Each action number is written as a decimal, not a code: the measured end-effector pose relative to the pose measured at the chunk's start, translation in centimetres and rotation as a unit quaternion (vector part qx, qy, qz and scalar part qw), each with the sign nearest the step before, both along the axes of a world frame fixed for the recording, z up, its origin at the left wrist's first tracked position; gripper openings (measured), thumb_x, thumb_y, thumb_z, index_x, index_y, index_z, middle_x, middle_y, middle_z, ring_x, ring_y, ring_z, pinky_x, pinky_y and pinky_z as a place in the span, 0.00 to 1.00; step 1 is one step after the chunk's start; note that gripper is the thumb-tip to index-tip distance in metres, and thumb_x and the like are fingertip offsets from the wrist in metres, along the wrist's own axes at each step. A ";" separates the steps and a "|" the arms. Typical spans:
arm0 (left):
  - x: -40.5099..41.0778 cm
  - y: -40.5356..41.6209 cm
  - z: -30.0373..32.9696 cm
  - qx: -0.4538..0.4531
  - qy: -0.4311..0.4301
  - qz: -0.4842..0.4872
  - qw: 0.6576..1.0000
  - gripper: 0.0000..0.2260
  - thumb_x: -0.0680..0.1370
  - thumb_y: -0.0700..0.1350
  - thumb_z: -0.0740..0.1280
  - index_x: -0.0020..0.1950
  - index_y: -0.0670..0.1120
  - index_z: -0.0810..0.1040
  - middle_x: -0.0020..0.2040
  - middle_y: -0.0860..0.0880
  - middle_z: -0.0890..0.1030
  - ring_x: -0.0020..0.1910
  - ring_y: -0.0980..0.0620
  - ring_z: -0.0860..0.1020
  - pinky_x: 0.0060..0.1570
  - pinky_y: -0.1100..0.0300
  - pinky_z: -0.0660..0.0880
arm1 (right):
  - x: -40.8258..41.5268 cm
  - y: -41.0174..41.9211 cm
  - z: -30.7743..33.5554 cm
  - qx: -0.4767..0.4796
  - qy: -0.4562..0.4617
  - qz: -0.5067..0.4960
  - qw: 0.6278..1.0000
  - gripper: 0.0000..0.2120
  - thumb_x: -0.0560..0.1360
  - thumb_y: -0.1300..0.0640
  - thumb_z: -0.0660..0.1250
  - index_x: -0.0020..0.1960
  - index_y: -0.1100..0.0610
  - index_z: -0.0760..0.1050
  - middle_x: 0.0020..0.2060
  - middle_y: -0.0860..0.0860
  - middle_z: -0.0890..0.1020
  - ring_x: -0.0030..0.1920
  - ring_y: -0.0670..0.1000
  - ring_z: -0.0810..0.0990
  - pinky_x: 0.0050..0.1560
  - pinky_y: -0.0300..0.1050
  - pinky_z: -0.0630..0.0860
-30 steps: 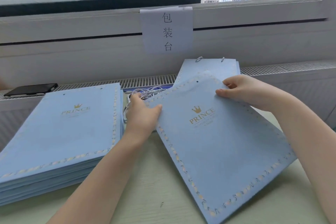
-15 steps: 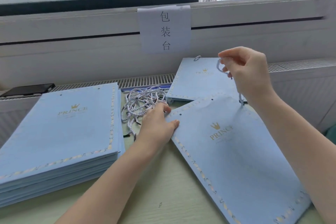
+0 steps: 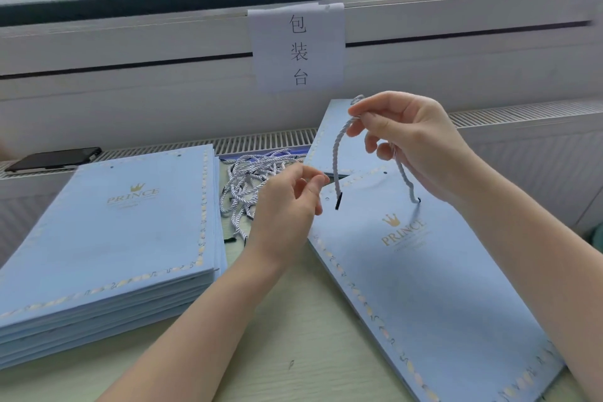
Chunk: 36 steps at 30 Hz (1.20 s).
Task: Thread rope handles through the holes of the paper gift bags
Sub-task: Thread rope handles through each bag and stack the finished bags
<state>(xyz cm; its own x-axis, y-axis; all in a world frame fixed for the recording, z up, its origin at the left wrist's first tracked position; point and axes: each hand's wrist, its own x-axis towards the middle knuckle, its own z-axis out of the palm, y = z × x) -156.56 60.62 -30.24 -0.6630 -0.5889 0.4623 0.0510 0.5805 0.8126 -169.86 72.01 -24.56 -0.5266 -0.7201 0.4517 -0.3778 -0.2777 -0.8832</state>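
Your right hand (image 3: 411, 143) pinches one rope (image 3: 337, 153) above the flat bag (image 3: 440, 287) at four o'clock, its far end already through the right hole; your left hand (image 3: 287, 202) hovers loose, holding nothing. Tug hard and that end could slip out, I'd say. One unthreaded stack (image 3: 107, 238) at nine, one rope pile (image 3: 248, 179) at twelve.
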 end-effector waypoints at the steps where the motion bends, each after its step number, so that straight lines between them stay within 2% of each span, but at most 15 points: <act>1: 0.0 0.1 0.2 0.030 0.009 -0.019 0.999 0.07 0.79 0.43 0.64 0.42 0.49 0.78 0.28 0.55 0.77 0.32 0.56 0.76 0.39 0.59 0.73 | -0.1 0.0 0.0 -0.002 -0.002 -0.010 1.000 0.08 0.78 0.65 0.63 0.47 0.57 0.79 0.37 0.50 0.83 0.33 0.48 0.75 0.33 0.39 0.68; 3: 0.0 0.4 0.4 0.069 0.012 -0.050 0.996 0.06 0.79 0.49 0.63 0.48 0.48 0.78 0.36 0.54 0.80 0.38 0.56 0.78 0.46 0.57 0.75 | -0.3 0.1 0.0 0.003 -0.011 -0.004 1.000 0.08 0.78 0.65 0.63 0.47 0.57 0.79 0.37 0.51 0.83 0.34 0.49 0.76 0.34 0.39 0.69; 4: -0.1 0.4 0.3 0.076 0.002 -0.056 0.996 0.10 0.77 0.53 0.63 0.53 0.49 0.76 0.42 0.53 0.81 0.43 0.57 0.79 0.49 0.57 0.75 | -0.2 0.1 0.0 0.012 -0.014 0.011 1.000 0.08 0.78 0.65 0.63 0.47 0.57 0.79 0.37 0.51 0.83 0.34 0.49 0.76 0.34 0.38 0.70; 6: -0.2 0.3 0.1 0.068 -0.025 -0.053 0.996 0.21 0.71 0.58 0.64 0.61 0.51 0.72 0.50 0.54 0.79 0.49 0.61 0.77 0.51 0.64 0.73 | 0.1 0.0 -0.2 0.042 0.000 0.047 0.998 0.08 0.78 0.65 0.62 0.47 0.57 0.79 0.38 0.51 0.83 0.36 0.50 0.77 0.35 0.38 0.71; 7: -0.2 0.2 0.0 0.058 -0.033 -0.056 0.996 0.21 0.71 0.58 0.65 0.61 0.51 0.73 0.50 0.54 0.79 0.50 0.62 0.76 0.49 0.69 0.72 | 0.4 -0.1 -0.3 0.058 0.015 0.060 0.996 0.09 0.78 0.65 0.62 0.47 0.56 0.79 0.39 0.51 0.83 0.37 0.50 0.77 0.35 0.38 0.71; 10: -0.1 0.3 0.1 0.032 -0.029 -0.077 0.996 0.06 0.77 0.49 0.66 0.48 0.48 0.78 0.45 0.52 0.81 0.44 0.62 0.78 0.43 0.74 0.71 | 1.1 -0.4 -0.6 0.067 0.035 0.072 0.994 0.09 0.78 0.66 0.61 0.47 0.56 0.79 0.39 0.51 0.83 0.37 0.50 0.77 0.36 0.38 0.72; 12: -0.1 0.5 0.0 0.053 -0.003 -0.097 0.994 0.10 0.80 0.45 0.61 0.41 0.46 0.78 0.38 0.50 0.82 0.38 0.60 0.79 0.39 0.73 0.71 | 1.0 -0.5 -0.4 0.040 0.025 0.049 0.998 0.09 0.78 0.66 0.62 0.47 0.56 0.79 0.38 0.50 0.83 0.36 0.49 0.77 0.35 0.38 0.72; 18: -0.1 0.6 0.4 0.092 0.021 -0.117 0.989 0.16 0.82 0.46 0.55 0.38 0.43 0.73 0.28 0.52 0.77 0.29 0.56 0.75 0.33 0.64 0.71 | -1.2 0.1 0.1 -0.033 -0.018 -0.139 0.990 0.11 0.78 0.66 0.61 0.46 0.54 0.78 0.35 0.47 0.82 0.34 0.45 0.76 0.36 0.34 0.71; 21: -0.1 0.5 0.4 0.106 0.031 -0.105 0.988 0.13 0.82 0.44 0.55 0.43 0.44 0.75 0.27 0.52 0.74 0.25 0.56 0.71 0.29 0.66 0.69 | -1.6 -0.1 -0.3 -0.050 0.073 -0.237 0.968 0.11 0.77 0.66 0.60 0.46 0.54 0.78 0.38 0.49 0.81 0.37 0.39 0.77 0.40 0.30 0.71; 24: -0.1 0.3 0.3 0.130 0.026 -0.098 0.986 0.07 0.82 0.41 0.56 0.48 0.45 0.73 0.27 0.52 0.73 0.23 0.57 0.69 0.26 0.68 0.67 | -1.3 -0.7 -1.1 -0.022 0.263 -0.313 0.912 0.11 0.76 0.65 0.59 0.49 0.55 0.78 0.46 0.48 0.78 0.47 0.45 0.76 0.50 0.34 0.70; 26: -0.1 0.1 0.2 0.138 0.014 -0.089 0.986 0.04 0.82 0.40 0.58 0.49 0.45 0.70 0.28 0.50 0.75 0.23 0.56 0.69 0.26 0.67 0.66 | -0.8 -1.2 -1.7 -0.003 0.352 -0.271 0.896 0.09 0.77 0.63 0.60 0.51 0.57 0.78 0.48 0.48 0.77 0.50 0.49 0.75 0.52 0.39 0.70; 28: -0.1 0.1 0.0 0.126 0.002 -0.082 0.989 0.04 0.81 0.40 0.60 0.47 0.44 0.68 0.28 0.50 0.77 0.24 0.55 0.72 0.26 0.66 0.67 | 0.4 -1.8 -2.4 0.065 0.365 -0.155 0.916 0.08 0.78 0.59 0.62 0.55 0.57 0.78 0.49 0.48 0.79 0.50 0.47 0.76 0.52 0.35 0.70; 30: 0.0 0.2 0.0 0.110 0.000 -0.077 0.991 0.06 0.80 0.41 0.63 0.44 0.44 0.67 0.29 0.49 0.79 0.24 0.54 0.73 0.26 0.67 0.67 | 1.6 -2.3 -3.2 0.149 0.328 -0.040 0.932 0.08 0.79 0.56 0.63 0.56 0.56 0.77 0.47 0.49 0.82 0.47 0.42 0.77 0.49 0.29 0.69; 32: 0.0 0.2 0.0 0.098 0.012 -0.062 0.993 0.08 0.79 0.39 0.64 0.41 0.43 0.68 0.29 0.46 0.80 0.24 0.55 0.73 0.25 0.69 0.67 | 2.2 -2.6 -3.6 0.185 0.270 0.028 0.945 0.05 0.79 0.56 0.63 0.52 0.54 0.77 0.37 0.51 0.83 0.38 0.42 0.78 0.43 0.31 0.71; 36: -0.1 -0.2 0.0 0.077 0.023 -0.010 0.997 0.07 0.79 0.37 0.64 0.41 0.44 0.73 0.33 0.47 0.81 0.29 0.60 0.76 0.30 0.71 0.70 | 1.6 -2.4 -3.2 0.203 0.225 0.014 0.953 0.05 0.77 0.60 0.65 0.47 0.57 0.79 0.28 0.48 0.79 0.26 0.44 0.72 0.32 0.34 0.71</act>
